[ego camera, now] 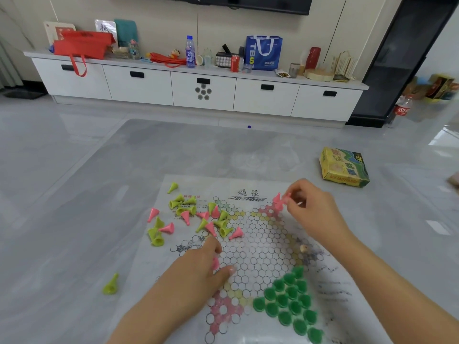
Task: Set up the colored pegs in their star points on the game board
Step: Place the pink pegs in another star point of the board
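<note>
Two hands work the pegs: the right hand (313, 209) pinches a pink peg (282, 201), the left hand (206, 266) curls around another. Light, slick plastic cones, probably best pinched by the narrow tip.

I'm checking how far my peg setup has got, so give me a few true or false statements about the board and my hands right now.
1. The dark green pegs stand filled in a star point. True.
2. The right hand is empty. False: it pinches a pink peg over the far pink star point.
3. Loose pink and yellow-green pegs lie scattered on the board's far left part. True.
4. The game box sits on the board. False: it sits on the floor beyond it.
5. The left hand holds a yellow-green peg. False: a pink one.
</note>
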The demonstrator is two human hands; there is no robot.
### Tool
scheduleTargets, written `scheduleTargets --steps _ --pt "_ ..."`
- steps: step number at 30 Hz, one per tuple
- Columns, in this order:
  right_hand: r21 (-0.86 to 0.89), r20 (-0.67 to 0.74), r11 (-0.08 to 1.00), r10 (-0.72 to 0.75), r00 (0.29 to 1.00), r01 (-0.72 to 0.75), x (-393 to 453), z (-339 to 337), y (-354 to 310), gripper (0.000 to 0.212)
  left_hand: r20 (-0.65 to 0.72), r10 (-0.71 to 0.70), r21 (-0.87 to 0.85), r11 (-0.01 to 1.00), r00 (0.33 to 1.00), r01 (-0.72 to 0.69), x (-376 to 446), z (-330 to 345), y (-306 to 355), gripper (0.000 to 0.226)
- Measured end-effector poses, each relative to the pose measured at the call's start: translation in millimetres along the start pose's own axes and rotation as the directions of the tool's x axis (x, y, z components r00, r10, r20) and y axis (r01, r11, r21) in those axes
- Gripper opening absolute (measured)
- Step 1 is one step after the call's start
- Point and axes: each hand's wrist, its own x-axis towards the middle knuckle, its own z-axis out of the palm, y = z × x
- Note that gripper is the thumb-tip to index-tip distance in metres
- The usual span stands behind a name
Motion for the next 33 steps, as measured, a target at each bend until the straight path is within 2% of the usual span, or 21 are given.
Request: scheduleTargets --steps 2,5,9,12,23,27,30,31,33 --pt "-0.051 0.013 0.999 0.001 1.000 -0.001 18 7 10 0.007 0.002 0.003 -0.014 1.000 1.000 -0.003 2 -1 -1 0.033" --pt "-0.171 0.034 0.982 -0.071 0.997 0.076 40 16 16 0.007 0.006 0.012 -0.007 1.000 1.000 -0.012 3 0 -3 0.033" --pt "-0.375 0.094 0.916 -0.114 0.989 0.142 53 29 21 0.009 0.019 0.012 -0.018 1.000 1.000 -0.012 5 0 -5 0.030" --pt "-0.437 0.103 0.885 -0.126 0.987 0.158 53 36 28 0.010 0.036 0.013 -0.028 1.000 0.999 -0.012 5 0 -5 0.027" --pt "-0.462 0.082 0.875 -0.117 0.990 0.142 52 38 39 0.008 0.069 0.023 -0.052 0.998 0.997 -0.019 4 0 -7 0.020" --pt "-0.425 0.097 0.897 -0.086 0.992 0.120 45 28 26 0.022 0.081 0.023 -0.139 0.990 0.996 -0.011 1 -3 -4 0.018" --pt "-0.367 0.022 0.906 -0.217 0.976 0.209 19 14 0 0.028 0.084 0.033 -0.098 0.995 0.996 -0.025 0 -3 -4 0.026" --pt "-0.330 0.065 0.903 -0.270 0.961 0.276 3 10 -10 0.027 0.089 0.030 -0.075 0.997 0.996 -0.023 0 -3 -4 0.029" --pt "-0.251 0.282 0.881 -0.329 0.901 0.400 -35 5 -29 0.028 0.091 0.024 -0.041 0.999 0.996 -0.021 0 -2 -4 0.034"
